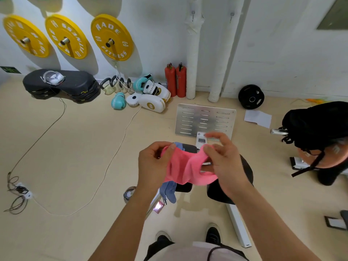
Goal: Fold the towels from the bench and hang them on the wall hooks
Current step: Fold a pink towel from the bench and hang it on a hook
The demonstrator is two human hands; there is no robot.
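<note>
Forearms rise from the frame's bottom edge; left hand (153, 162) pinches the pink towel (185, 167) at its left corner; right hand (223, 161) grips its right end, upper fingers (216, 135) spread; towel runs left-right at centre frame above the counter (248, 172); blue towel (169, 191) drapes beneath; wall hooks (193, 15) upper centre, well apart.

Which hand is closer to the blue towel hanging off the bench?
Left. The left hand is directly above the blue towel; the right hand is off to its right, gripping the pink towel.
</note>
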